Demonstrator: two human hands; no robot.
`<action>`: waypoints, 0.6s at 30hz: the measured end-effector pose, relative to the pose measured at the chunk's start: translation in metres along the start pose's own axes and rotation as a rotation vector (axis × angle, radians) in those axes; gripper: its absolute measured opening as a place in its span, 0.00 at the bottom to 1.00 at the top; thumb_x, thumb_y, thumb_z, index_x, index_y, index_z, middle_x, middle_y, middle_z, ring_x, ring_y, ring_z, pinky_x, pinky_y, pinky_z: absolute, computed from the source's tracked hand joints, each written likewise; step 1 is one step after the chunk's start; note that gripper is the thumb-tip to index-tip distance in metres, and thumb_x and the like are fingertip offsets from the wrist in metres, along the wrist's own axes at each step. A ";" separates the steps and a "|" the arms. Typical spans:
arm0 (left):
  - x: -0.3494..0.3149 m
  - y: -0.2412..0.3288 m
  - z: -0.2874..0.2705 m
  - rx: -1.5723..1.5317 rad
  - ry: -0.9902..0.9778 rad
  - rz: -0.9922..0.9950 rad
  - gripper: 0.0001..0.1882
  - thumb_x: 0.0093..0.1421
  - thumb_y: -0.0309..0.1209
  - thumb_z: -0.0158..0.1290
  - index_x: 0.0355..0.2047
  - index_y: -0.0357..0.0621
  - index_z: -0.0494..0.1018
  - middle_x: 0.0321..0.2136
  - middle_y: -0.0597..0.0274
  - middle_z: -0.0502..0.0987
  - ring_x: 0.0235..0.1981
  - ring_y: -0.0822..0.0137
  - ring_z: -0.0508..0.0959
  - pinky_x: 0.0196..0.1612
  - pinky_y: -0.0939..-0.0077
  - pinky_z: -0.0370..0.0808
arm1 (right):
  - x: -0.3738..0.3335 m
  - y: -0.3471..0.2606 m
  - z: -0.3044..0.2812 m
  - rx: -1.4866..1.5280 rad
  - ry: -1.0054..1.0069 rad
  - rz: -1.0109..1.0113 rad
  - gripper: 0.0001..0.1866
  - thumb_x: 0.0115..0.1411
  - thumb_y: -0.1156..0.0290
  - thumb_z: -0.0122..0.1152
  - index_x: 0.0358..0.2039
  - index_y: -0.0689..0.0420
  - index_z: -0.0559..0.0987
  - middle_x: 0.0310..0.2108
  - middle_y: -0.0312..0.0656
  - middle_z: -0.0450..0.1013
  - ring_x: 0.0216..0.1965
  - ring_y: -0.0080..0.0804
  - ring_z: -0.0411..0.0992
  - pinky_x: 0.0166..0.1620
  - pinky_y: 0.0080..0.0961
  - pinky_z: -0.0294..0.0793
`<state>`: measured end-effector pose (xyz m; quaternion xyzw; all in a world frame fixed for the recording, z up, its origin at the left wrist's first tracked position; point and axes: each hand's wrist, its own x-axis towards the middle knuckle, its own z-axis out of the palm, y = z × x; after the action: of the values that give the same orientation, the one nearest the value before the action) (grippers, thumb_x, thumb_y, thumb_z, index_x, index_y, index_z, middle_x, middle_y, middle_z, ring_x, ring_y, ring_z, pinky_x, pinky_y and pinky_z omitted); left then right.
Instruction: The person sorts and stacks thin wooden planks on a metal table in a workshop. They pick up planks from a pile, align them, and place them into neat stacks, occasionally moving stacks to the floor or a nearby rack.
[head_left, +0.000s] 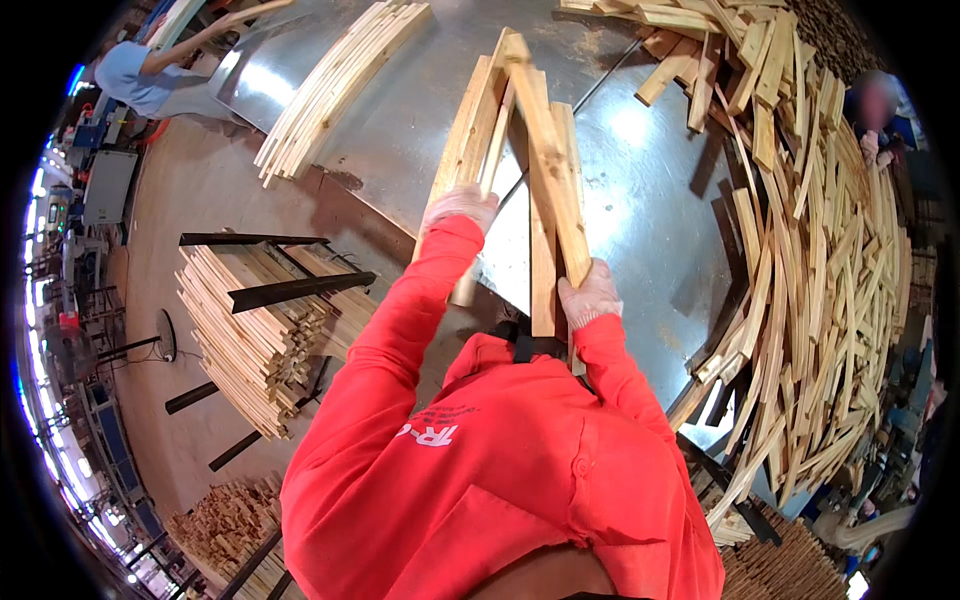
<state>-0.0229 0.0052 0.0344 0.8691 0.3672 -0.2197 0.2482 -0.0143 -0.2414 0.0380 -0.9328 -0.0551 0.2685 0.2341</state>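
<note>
In front of me, over the metal table (390, 150), several pale wooden strips stand up in an upside-down V. My left hand (462, 207), in a thin whitish glove, is closed around the left-hand wooden strips (465, 145). My right hand (592, 293), gloved the same way, is wrapped on the lower end of the right-hand wooden strip (553, 165), which leans across to the left at its top. Another wooden board (542, 270) lies between my hands, its near end close to my chest. The right fingers are partly hidden by the wood.
A row of long strips (345, 85) lies on the table's far left. To the right rises a big jumbled heap of wooden strips (800, 270). A stacked bundle (250, 335) sits on a rack with black arms (300, 290) at left. One person (150, 80) works far left, another (880, 110) at right.
</note>
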 end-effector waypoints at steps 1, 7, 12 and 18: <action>-0.003 -0.008 -0.009 0.063 0.165 0.018 0.38 0.56 0.55 0.53 0.57 0.38 0.65 0.50 0.37 0.72 0.52 0.46 0.72 0.55 0.58 0.68 | -0.003 -0.002 -0.006 -0.036 0.006 0.042 0.30 0.50 0.57 0.65 0.50 0.61 0.70 0.50 0.56 0.68 0.52 0.51 0.70 0.54 0.41 0.70; -0.006 -0.023 0.009 0.041 0.191 -0.213 0.52 0.51 0.54 0.59 0.67 0.41 0.45 0.60 0.49 0.61 0.62 0.50 0.62 0.61 0.57 0.63 | -0.020 0.036 0.028 0.016 0.059 0.009 0.33 0.45 0.57 0.69 0.49 0.61 0.71 0.48 0.55 0.68 0.52 0.52 0.68 0.54 0.39 0.69; -0.001 -0.018 -0.002 -0.146 0.025 -0.290 0.49 0.50 0.50 0.63 0.64 0.41 0.51 0.59 0.47 0.63 0.60 0.49 0.65 0.59 0.58 0.66 | -0.003 0.015 0.009 0.231 0.035 0.061 0.30 0.48 0.60 0.66 0.47 0.65 0.71 0.45 0.59 0.72 0.48 0.55 0.72 0.51 0.40 0.72; 0.001 -0.011 0.034 -0.096 0.134 -0.202 0.39 0.51 0.44 0.63 0.57 0.41 0.57 0.56 0.45 0.65 0.58 0.48 0.67 0.59 0.57 0.67 | 0.016 -0.044 0.038 -0.160 -0.037 -0.024 0.35 0.47 0.56 0.68 0.50 0.63 0.68 0.52 0.54 0.67 0.54 0.51 0.68 0.54 0.39 0.71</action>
<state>-0.0367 -0.0076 0.0043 0.8276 0.4786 -0.1671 0.2411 -0.0195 -0.1833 0.0226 -0.9427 -0.0917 0.2775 0.1609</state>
